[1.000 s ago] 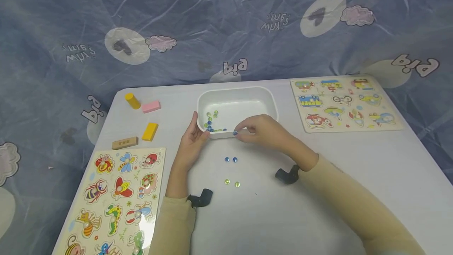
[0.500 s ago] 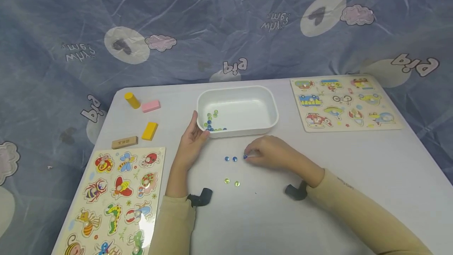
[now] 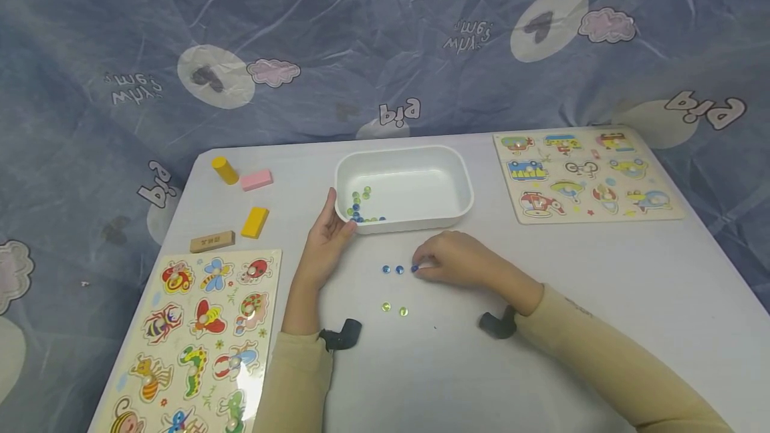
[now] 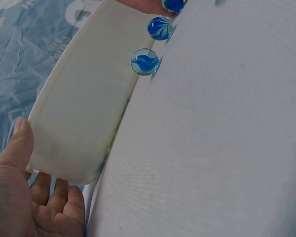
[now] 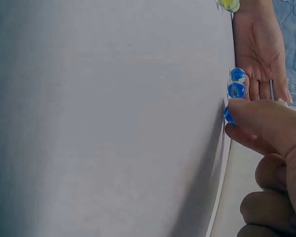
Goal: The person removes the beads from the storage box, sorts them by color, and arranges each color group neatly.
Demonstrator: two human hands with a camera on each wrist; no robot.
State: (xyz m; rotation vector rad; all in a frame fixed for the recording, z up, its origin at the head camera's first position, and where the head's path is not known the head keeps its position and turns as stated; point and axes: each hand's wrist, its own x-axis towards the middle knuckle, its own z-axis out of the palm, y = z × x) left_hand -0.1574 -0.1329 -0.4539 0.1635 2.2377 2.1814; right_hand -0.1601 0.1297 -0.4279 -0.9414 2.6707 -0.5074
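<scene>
My right hand (image 3: pixel 460 260) pinches a blue glass marble (image 5: pixel 229 115) between thumb and forefinger, low over the table. Beside it, two other blue marbles (image 3: pixel 393 270) sit in a row on the white surface. Closer to me lie two yellow-green marbles (image 3: pixel 404 311). At the left end of a white rectangular tub (image 3: pixel 415 226), my left hand (image 3: pixel 323 250) grips its near corner, thumb by the rim and fingers along the side. Several green and blue marbles (image 3: pixel 357 208) are gathered in the left part of that tub. The tub's end shows between thumb and fingers in the left wrist view.
An insect puzzle board (image 3: pixel 207 333) lies at left, and a vehicle puzzle board (image 3: pixel 589 179) at back right. Left of the tub are a yellow cylinder (image 3: pixel 225 170), a pink block (image 3: pixel 257 180), a yellow block (image 3: pixel 255 222) and a wooden block (image 3: pixel 212 242). Patterned blue cloth (image 3: pixel 337 52) hangs behind the table.
My right hand has brought the blue marble from the tub's near rim towards me, then slightly left to the end of the blue row. The left hand stays on the tub.
</scene>
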